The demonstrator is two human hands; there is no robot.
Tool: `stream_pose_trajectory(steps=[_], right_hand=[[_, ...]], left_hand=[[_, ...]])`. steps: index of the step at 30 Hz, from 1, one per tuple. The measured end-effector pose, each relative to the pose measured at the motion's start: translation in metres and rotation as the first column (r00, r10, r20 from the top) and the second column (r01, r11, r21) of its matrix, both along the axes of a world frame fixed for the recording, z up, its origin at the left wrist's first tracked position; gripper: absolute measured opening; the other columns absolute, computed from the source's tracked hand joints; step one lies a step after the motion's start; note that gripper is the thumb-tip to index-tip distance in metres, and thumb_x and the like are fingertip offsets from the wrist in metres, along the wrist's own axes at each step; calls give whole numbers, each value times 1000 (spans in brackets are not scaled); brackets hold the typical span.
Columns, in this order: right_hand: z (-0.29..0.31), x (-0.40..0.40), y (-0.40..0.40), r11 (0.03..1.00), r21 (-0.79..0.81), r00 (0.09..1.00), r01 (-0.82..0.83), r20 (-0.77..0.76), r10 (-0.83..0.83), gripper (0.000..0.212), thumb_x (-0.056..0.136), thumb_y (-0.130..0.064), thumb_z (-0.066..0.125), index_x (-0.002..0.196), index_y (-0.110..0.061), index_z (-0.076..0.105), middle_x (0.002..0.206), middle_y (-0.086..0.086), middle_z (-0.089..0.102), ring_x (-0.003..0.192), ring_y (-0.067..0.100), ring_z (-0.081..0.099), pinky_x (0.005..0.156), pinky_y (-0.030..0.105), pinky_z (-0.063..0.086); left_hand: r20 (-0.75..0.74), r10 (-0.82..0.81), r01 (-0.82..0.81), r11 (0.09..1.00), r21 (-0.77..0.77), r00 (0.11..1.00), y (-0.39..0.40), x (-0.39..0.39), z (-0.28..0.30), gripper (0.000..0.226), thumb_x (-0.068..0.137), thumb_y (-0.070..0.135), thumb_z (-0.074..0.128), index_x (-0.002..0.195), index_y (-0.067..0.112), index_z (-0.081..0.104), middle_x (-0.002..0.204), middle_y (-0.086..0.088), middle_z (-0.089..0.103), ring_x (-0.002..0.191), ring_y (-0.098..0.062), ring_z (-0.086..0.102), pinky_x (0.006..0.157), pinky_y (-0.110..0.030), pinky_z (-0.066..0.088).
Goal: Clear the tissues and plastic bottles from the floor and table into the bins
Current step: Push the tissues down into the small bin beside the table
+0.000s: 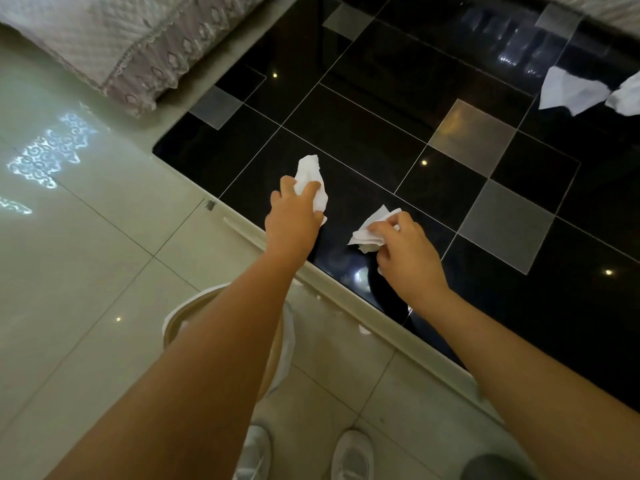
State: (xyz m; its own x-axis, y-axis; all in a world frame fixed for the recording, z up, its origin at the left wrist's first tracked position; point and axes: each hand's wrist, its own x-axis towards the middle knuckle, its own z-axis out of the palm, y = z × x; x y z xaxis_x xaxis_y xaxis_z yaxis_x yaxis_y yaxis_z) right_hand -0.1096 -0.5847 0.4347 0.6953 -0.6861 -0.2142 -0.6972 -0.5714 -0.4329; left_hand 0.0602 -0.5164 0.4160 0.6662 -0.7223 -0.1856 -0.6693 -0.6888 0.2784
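Left hand (292, 216) pinching crumpled white tissue (311, 174) on glossy black tiled table (363, 133); right hand (408, 254) gripping folded white tissue (372, 233). Best lifted cleanly, then dropped into round beige lined bin (176, 317) at seven o'clock.

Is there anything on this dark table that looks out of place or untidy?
Yes. Two loose tissues lie crumpled at the far right edge of the glossy black table. The left hand grips a crumpled tissue, the right hand another tissue. Nothing looks spilled or broken.
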Motion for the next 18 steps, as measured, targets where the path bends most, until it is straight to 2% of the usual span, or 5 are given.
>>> stream_pose_trajectory(steps=[4,8,11,14,18], right_hand=[[-2,7,14,999,24,1000,31,5,-31,33,88,-7,50,119,-16,58,116,6,46,105,25,46,73,40,48],[-3,24,45,999,36,1000,23,13,-24,29,88,-10,51,114,-18,60,111,4,47,98,23,48,68,34,44],[-4,44,78,998,57,1000,-18,9,18,24,89,-15,52,112,-17,58,112,4,46,98,23,49,67,31,40],[-7,67,116,995,73,998,-61,35,59,22,89,-16,55,111,-17,58,114,4,47,99,23,51,75,31,45],[-18,90,169,989,92,992,-114,59,109,14,89,-18,56,103,-19,58,108,1,50,94,19,54,82,38,52]], left_hand=[[21,-78,78,996,-41,997,23,6,3,36,93,22,54,127,24,44,125,-8,40,101,-25,51,77,-36,50],[81,-129,129,992,7,988,59,21,11,36,95,27,52,129,21,43,121,-6,45,89,-19,54,67,-27,47],[84,-146,142,989,53,986,94,33,16,37,96,33,48,130,21,41,122,-6,48,90,-18,57,70,-27,51],[63,-160,155,984,85,985,130,43,20,36,97,36,46,129,21,42,122,-5,50,89,-17,57,67,-24,44],[43,-175,164,968,191,984,191,52,10,36,97,38,44,128,21,44,119,-4,48,83,-18,52,61,-28,36]])
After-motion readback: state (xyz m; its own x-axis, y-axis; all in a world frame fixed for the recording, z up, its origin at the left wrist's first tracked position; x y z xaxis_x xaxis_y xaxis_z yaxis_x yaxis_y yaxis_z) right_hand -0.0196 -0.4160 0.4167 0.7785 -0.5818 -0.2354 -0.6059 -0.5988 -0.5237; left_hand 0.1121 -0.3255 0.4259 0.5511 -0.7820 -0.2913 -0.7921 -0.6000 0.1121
